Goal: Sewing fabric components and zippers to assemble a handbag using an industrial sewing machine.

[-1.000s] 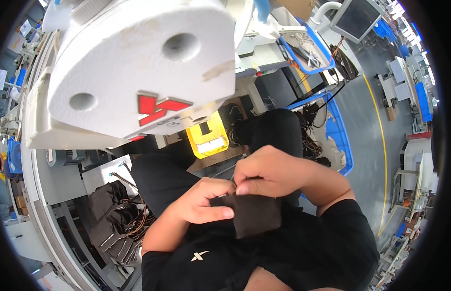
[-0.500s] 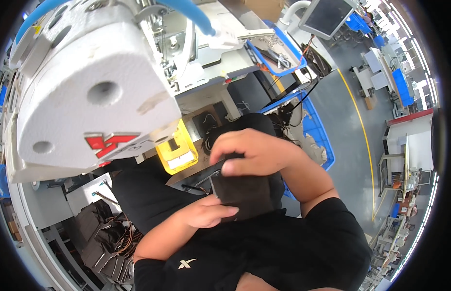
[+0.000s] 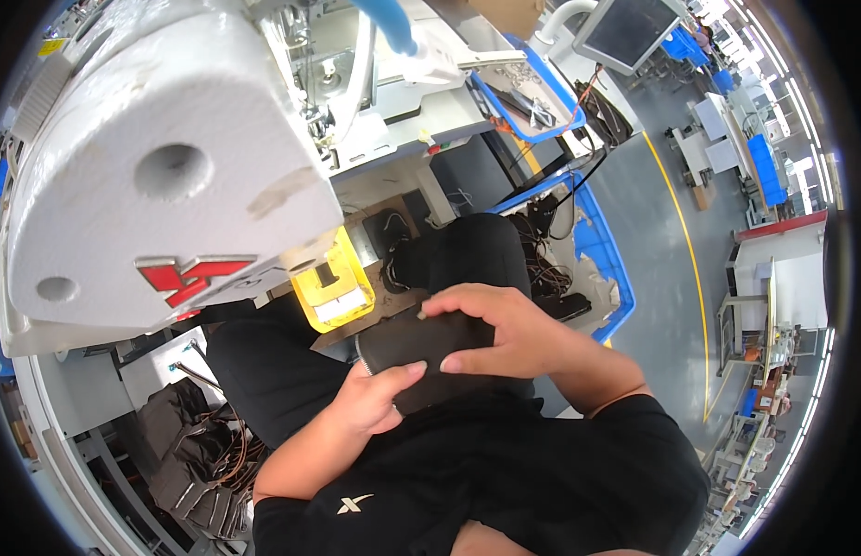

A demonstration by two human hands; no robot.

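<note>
A flat, dark brown-black fabric piece [image 3: 414, 341], shaped like a small pouch, lies over my lap in front of my black shirt. Along its left side runs a pale, toothed-looking edge. My left hand [image 3: 379, 398] pinches its near left corner, thumb on top and the fingers hidden underneath. From the right, my right hand [image 3: 505, 332] curls over the piece, with the index fingertip at its far edge and the thumb pressed on its top face. A small light spot shows by that fingertip, too small to make out.
The large white sewing machine head [image 3: 171, 185] fills the upper left. Beyond my knees stands a yellow bin [image 3: 366, 296]. A blue crate [image 3: 625, 296] with dark corded pieces sits to the right, a blue tray [image 3: 579, 119] on the table. Dark pieces [image 3: 185, 463] are piled lower left.
The fabric piece has shifted left and now lies flatter. My right hand has come down and nearer, onto its top face. My left hand has moved slightly left.
</note>
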